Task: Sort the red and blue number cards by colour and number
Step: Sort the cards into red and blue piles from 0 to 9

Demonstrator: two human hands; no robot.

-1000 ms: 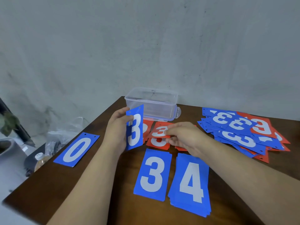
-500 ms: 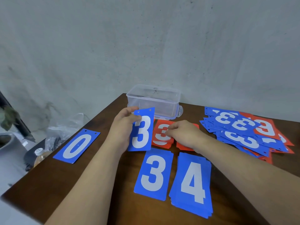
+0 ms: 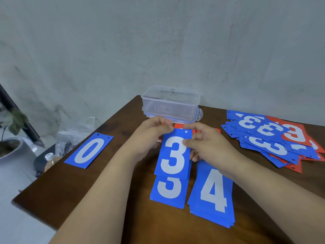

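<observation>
Fingers of the left hand (image 3: 149, 136) and right hand (image 3: 207, 143) pinch a blue 3 card (image 3: 173, 155) over the lying 3 card (image 3: 168, 192); released crooked, it may slide onto the 4 stack (image 3: 212, 194).

Soft, even light fills the scene, moderately bright with a cool cast, and no lamp or window shows. The grey plaster wall (image 3: 158, 41) is flatly lit. On the dark brown wooden table (image 3: 70, 191) only faint, blurred shadows lie beneath the forearms and beneath the blue card with a white 3 (image 3: 173, 155), which the left hand (image 3: 149, 136) and right hand (image 3: 207, 143) pinch. The clear plastic box (image 3: 170, 104) carries pale highlights along its rim. The white numerals are bright without glare. Detail is slightly soft throughout, and the potted plant (image 3: 12, 120) at the left edge looks smeared. Wide-angle distortion stretches the forearms and splays the table's edges.
</observation>
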